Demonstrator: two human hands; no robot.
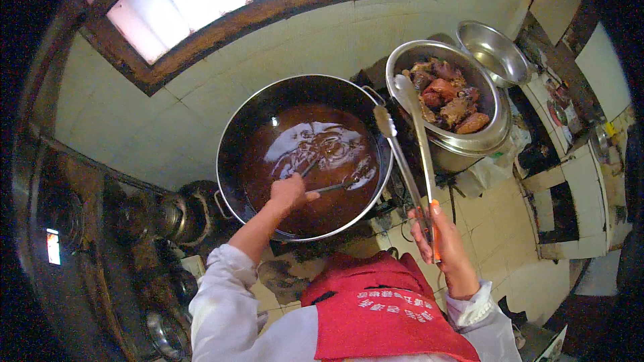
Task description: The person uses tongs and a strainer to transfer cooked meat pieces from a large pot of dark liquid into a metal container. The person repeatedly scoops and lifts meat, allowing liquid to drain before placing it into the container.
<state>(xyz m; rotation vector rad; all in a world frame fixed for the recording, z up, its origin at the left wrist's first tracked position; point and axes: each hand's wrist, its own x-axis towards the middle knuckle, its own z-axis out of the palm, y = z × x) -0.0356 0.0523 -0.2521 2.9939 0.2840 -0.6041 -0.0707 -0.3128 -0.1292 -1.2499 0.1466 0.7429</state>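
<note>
Before me stands a large round metal pot (224, 161) holding dark reddish-brown liquid (302, 216). Over it, my left hand (291, 192) grips a dark two-armed utensil (329, 188), perhaps tongs. Its far ends dip into the rippling liquid, so their shape is hidden. My right hand (445, 241), to the right of the pot, holds long metal tongs (425, 161) with orange on the handle. Their arms are spread, with nothing between the tips. One tip overlaps the rim of a steel bowl (495, 95) in the view; cooked-looking meat pieces (448, 93) fill that bowl.
The bowl rests on a larger metal pot (453, 158) to the right. Behind it is a second steel basin (495, 53). A tiled wall (312, 40) and a window (186, 5) lie beyond the pot. Dark cookware (176, 216) stands at left; a lit screen (53, 246) shows farther left.
</note>
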